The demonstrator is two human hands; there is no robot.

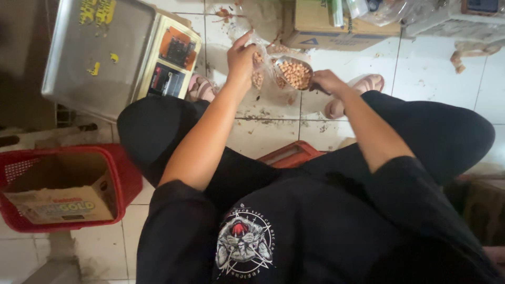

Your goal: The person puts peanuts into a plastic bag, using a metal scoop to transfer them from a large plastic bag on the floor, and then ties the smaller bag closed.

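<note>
My left hand point(240, 59) pinches the rim of a small clear plastic bag point(261, 71) and holds it up over the tiled floor; a few peanuts lie in its bottom. My right hand point(328, 81) grips a scoop point(293, 72) heaped with tan peanuts, its mouth touching the bag's open side. Both forearms reach forward over my knees in black trousers. A larger clear bag point(263, 18) lies just beyond the hands.
A metal weighing scale point(100, 52) with a yellow display panel stands at upper left. A red basket point(118, 158) at left holds a cardboard box. Another cardboard box point(326, 31) and plastic bags sit at the top. An orange-red crate edge point(289, 155) shows between my knees.
</note>
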